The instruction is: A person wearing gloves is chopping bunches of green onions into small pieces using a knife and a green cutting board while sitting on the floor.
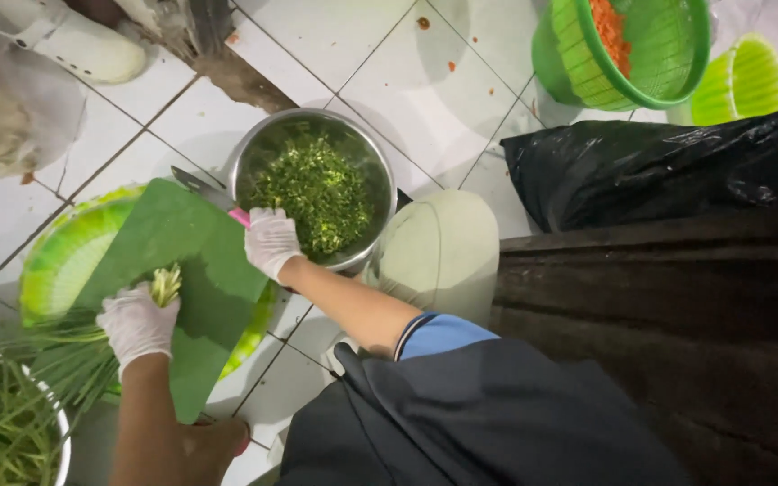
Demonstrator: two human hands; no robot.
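My left hand [137, 322], in a white glove, grips a bundle of long green stalks [166, 284] laid across a green cutting board [193, 261]. The cut ends of the bundle show pale at the middle of the board. My right hand [271, 239], also gloved, is closed on the pink handle of a knife [202, 190]; its blade points up and left over the board's top corner. Just right of the knife stands a steel bowl [254, 148] filled with finely chopped greens [317, 191].
The board rests on a light green basket [60, 261] on a white tiled floor. A white bowl of uncut stalks [2, 423] sits bottom left. Green baskets [578, 67], one holding orange shreds, stand top right beside a black plastic bag [659, 162]. A white shoe [74, 40] lies top left.
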